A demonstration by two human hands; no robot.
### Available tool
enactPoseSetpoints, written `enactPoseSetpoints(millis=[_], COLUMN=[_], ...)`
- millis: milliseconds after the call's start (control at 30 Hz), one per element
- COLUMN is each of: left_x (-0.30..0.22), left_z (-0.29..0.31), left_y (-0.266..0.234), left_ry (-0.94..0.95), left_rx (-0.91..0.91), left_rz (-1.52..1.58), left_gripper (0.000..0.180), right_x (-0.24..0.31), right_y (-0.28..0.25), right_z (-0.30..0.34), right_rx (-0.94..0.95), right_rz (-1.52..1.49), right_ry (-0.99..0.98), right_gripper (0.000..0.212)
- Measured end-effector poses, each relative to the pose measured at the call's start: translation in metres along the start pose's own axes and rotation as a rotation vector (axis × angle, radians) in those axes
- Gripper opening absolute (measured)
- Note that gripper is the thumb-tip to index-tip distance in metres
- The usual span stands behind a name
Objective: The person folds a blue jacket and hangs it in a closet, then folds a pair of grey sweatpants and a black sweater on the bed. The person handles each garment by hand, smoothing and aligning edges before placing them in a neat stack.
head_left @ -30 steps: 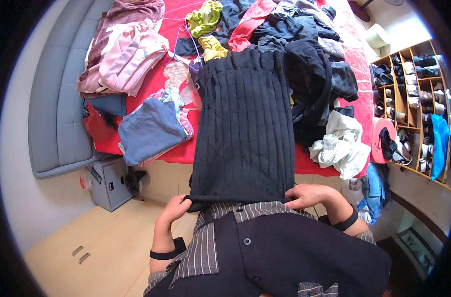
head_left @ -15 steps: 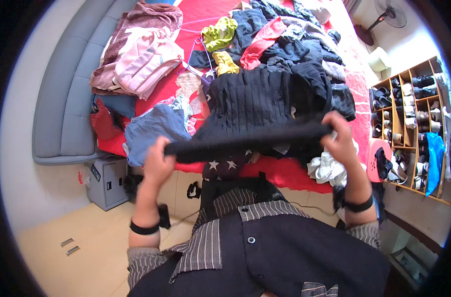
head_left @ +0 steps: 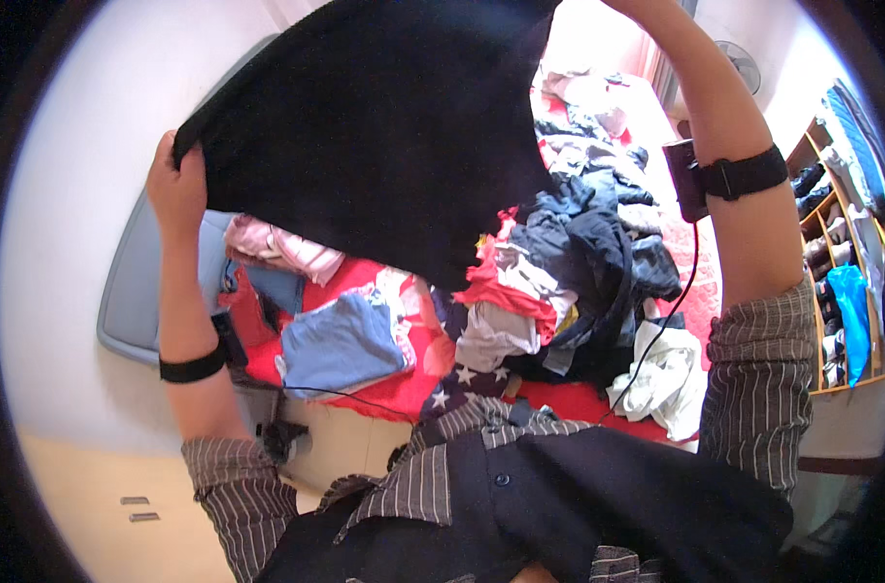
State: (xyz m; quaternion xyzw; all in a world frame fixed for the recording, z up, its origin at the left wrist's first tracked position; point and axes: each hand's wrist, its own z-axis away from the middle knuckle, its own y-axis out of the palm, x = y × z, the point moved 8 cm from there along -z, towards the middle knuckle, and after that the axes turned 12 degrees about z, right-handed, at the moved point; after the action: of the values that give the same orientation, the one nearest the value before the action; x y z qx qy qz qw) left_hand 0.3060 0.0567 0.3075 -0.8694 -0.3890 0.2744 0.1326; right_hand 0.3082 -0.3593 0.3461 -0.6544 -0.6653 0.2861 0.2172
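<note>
I hold up a wide black garment [head_left: 384,117], spread out over the bed. Its kind does not show. My left hand [head_left: 180,185] is closed on its left corner. My right hand [head_left: 629,3] is raised at the top edge, where the cloth's other upper corner is held high; its fingers are cut off by the picture. Behind the cloth, a heap of dark clothes [head_left: 598,233] lies on the bed, partly hidden. A folded blue garment [head_left: 340,340] lies to the left, and a red and white garment [head_left: 520,282] lies below the black hem.
The bed has a red cover [head_left: 384,389] and a grey padded headboard [head_left: 141,282]. A white garment [head_left: 661,379] lies near its front edge. At the right stand a shoe rack [head_left: 814,233] with a blue bag [head_left: 850,311], and a fan [head_left: 739,66]. A cable [head_left: 671,311] hangs from my right arm.
Both hands have risen, and the black garment has gone from a narrow stretched band to a wide spread sheet. The red and white garment below it has come into view.
</note>
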Motion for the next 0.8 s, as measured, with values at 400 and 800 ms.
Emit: enactPoseSetpoints(millis=[400, 800], left_x=[0.023, 0.019], left_z=[-0.022, -0.061], left_y=[0.027, 0.078], left_ry=[0.090, 0.001], left_rx=[0.091, -0.040], left_rz=[-0.050, 0.077], left_gripper=[0.022, 0.029], right_x=[0.001, -0.023], right_y=[0.067, 0.058], right_z=[-0.010, -0.027], right_rx=[0.398, -0.482], right_rz=[0.012, -0.511], right_ry=[0.318, 0.166], right_gripper=[0.034, 0.027])
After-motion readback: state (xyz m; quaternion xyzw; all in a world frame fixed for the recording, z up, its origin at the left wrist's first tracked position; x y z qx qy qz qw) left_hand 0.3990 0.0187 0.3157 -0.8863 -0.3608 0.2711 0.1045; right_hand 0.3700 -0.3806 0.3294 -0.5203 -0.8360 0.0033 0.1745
